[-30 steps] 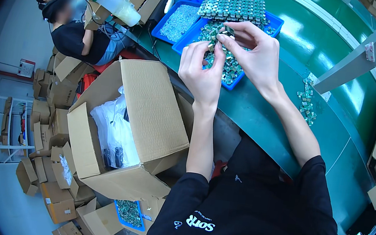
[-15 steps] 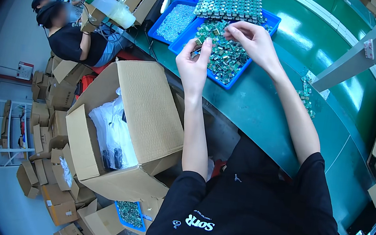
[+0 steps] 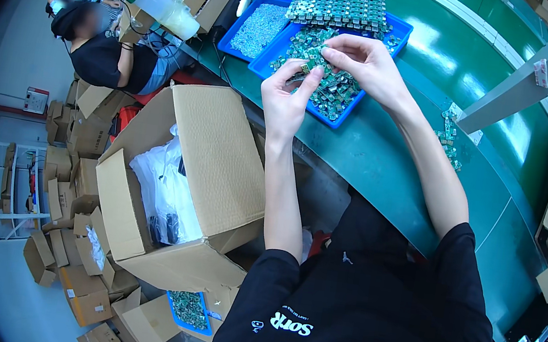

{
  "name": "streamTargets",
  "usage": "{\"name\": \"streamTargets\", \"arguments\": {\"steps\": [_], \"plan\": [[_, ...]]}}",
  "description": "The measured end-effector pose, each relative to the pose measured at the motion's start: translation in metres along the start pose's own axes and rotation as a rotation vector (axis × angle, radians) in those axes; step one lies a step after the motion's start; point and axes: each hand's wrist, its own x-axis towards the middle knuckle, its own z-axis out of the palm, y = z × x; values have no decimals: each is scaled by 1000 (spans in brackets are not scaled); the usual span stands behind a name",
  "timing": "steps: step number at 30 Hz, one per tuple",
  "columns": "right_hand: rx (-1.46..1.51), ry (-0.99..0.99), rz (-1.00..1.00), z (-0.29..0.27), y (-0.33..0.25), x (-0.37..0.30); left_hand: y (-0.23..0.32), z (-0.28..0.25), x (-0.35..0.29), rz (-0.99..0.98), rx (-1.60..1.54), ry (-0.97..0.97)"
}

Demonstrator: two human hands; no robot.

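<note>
Left fingers [image 3: 310, 84] pinch-tight on a green board [image 3: 308, 66]; right fingers [image 3: 339, 58], grip unclear.

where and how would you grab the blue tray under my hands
Probably by the right rim of the blue tray, coming in from the right: that raised edge faces the green table, while the left side sits close beside the tray of pale bits. Keep the grip level, since loose boards are heaped inside.
</note>
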Motion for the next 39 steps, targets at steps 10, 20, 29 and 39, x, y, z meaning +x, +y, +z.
{"name": "streamTargets", "arguments": {"steps": [10,20,29,39], "plan": [[-298,150,-119,14,2,-4,-4,5,-4,75,210,136],[-527,335,-372,29,-8,-10,-1,18,-4,216,387,302],[-354,185,-219,10,-26,-9,26,-3,0,139,240,57],[-421,38,-289,13,-38,-18,37,-15,3,200,199,-71]]}}
